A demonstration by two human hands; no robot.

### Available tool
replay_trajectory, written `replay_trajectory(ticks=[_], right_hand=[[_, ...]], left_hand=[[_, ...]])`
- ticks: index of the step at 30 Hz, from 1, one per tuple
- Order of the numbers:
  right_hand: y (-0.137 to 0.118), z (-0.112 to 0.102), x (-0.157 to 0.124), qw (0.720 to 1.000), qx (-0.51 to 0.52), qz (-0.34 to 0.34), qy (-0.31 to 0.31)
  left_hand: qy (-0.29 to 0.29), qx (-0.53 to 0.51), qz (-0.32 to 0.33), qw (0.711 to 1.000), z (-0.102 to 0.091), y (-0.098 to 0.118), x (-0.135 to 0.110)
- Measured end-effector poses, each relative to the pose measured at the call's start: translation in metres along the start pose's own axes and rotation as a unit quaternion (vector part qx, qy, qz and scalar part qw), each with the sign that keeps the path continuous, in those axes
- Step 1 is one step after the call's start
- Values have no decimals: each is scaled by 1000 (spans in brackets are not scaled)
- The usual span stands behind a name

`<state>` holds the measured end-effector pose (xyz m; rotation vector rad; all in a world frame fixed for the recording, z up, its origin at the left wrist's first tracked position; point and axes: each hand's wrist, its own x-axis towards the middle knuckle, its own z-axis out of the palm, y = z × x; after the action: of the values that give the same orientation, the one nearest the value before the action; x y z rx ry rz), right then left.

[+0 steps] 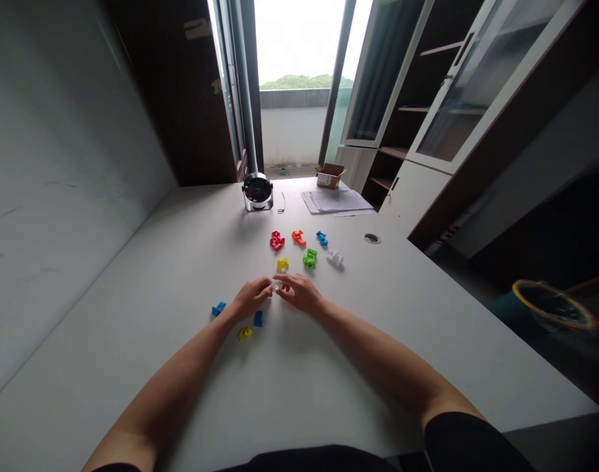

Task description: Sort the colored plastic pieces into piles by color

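Right now a small white plastic piece (277, 286) is being pinched at the fingertips between the left hand (250, 297) and the right hand (302, 294), both only partly closed above the white desk (132, 295). A dark blue piece (257, 318) is lying just near the left wrist, with a yellow piece (244, 334) close by, and a second yellow piece (282, 264) sits just beyond the fingertips. With so slight a grip, the white piece could be squeezed loose and dropped, while the dark blue piece could be knocked aside by a careless wrist.
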<state>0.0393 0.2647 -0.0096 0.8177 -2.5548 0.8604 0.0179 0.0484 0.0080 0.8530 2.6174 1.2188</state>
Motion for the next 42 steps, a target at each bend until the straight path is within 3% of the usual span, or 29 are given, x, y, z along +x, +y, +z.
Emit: replay_trajectory(ticks=[8, 23, 42], right_hand=[[3, 2, -1, 1000, 8, 2, 3], [4, 0, 0, 1000, -1, 9, -14], [4, 0, -2, 1000, 4, 5, 2]], left_hand=[[-4, -8, -17, 1000, 0, 2, 1], [-7, 6, 12, 1000, -2, 4, -1], [-7, -58, -4, 998, -1, 0, -2]])
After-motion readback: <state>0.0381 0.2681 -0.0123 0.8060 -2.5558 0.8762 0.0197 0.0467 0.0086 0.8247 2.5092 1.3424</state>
